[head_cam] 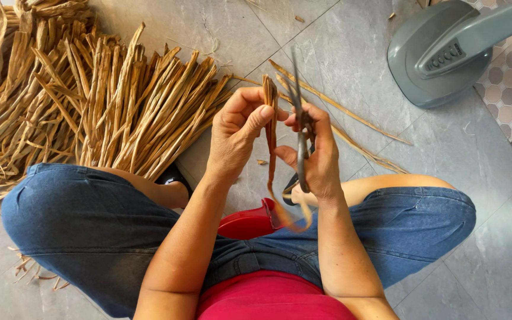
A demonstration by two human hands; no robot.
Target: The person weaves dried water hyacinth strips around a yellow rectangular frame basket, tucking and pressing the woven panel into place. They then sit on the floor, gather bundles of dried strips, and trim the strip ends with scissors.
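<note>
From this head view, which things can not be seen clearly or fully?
- Scissors: the handles are hidden inside the right hand; the blades are motion-blurred.
- Strip: its lower end is blurred, so where it ends is unclear; the left hand covers part of it.
- Red seat: mostly hidden by the legs and arms.
- Pile of dried strips: cut off by the left and top edges.
- Fan base: cut off by the top and right edges.

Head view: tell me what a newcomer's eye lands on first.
At centre, the left hand pinches a brown dried strip upright while the right hand holds dark scissors against it. A big heap of dried strips fills the floor at upper left, and a grey fan base sits upper right.
</note>
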